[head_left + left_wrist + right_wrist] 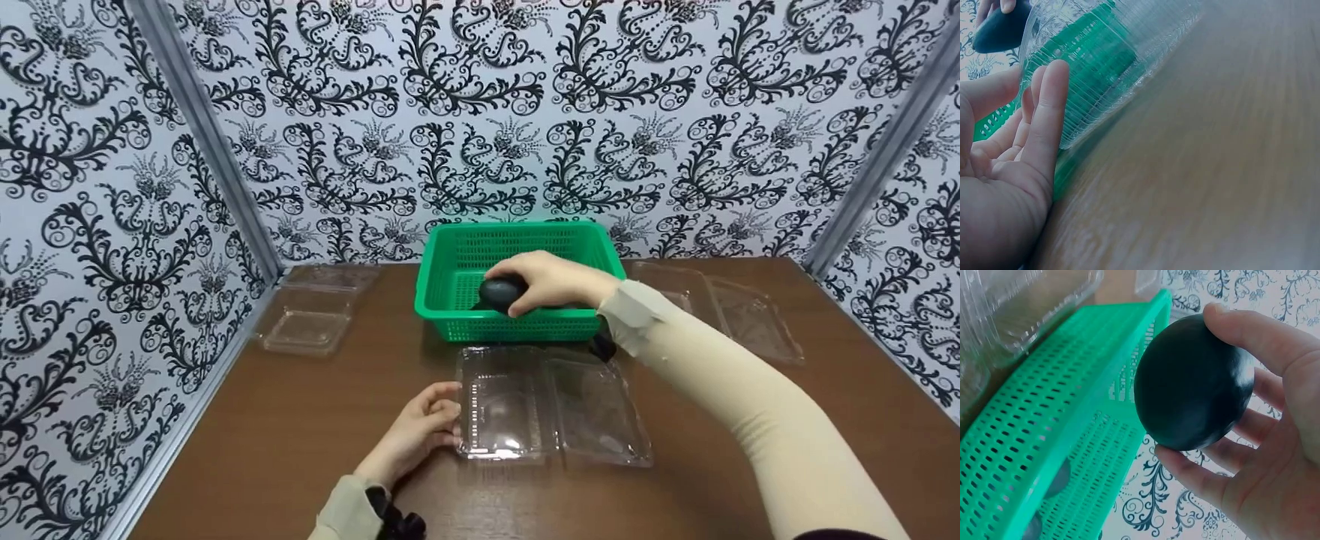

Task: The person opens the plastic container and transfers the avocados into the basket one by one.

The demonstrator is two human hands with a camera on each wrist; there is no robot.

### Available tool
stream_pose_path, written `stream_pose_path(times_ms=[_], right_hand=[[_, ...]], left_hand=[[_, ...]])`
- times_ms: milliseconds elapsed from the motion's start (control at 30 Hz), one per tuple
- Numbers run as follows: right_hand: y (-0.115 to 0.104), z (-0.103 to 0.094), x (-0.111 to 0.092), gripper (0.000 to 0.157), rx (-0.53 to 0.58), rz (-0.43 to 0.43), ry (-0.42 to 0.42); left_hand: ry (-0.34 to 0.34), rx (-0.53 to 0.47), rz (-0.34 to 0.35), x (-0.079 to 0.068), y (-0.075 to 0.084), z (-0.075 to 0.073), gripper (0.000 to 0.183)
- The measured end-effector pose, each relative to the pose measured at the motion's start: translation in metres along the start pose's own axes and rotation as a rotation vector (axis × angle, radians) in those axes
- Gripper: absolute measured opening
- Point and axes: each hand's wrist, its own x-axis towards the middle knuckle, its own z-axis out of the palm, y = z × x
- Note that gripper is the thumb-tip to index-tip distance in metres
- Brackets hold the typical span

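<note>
My right hand (551, 277) grips a smooth, black, egg-shaped thing (501, 294) over the front part of the green basket (517, 325). In the right wrist view, thumb and fingertips lie round the sides of this black thing (1190, 385), which is raised above the basket rim. A clear plastic clamshell container (506, 409) lies unfolded in front of the basket, its lid half (596, 412) to the right. At its left edge, the fingers of my left hand (420, 431) touch the plastic, loosely bent with one finger nearly straight in the left wrist view.
More dark round things (1058, 481) lie inside the basket. Another unfolded clear container (307, 330) is at the table's back left, and a third (750, 319) at the back right, partly behind my right forearm. Patterned walls (480, 135) enclose the brown table (300, 420).
</note>
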Motion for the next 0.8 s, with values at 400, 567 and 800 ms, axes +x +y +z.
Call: stream_pose_path(times_ms=[400,567,800], right_hand=[[0.017,-0.008,0.017,0.065,0.056,0.103,0.044],[0.026,-0.005,0.023,0.064,0.034,0.121,0.059],[0.038,0.004,0.035,0.076,-0.006,0.193,0.085]], left_hand=[[0.028,0.025,-0.017,0.002,-0.002,0.0,0.048],[0.025,0.025,-0.016,0.001,-0.002,0.0,0.046],[0.023,0.02,-0.01,0.002,-0.002,0.001,0.043]])
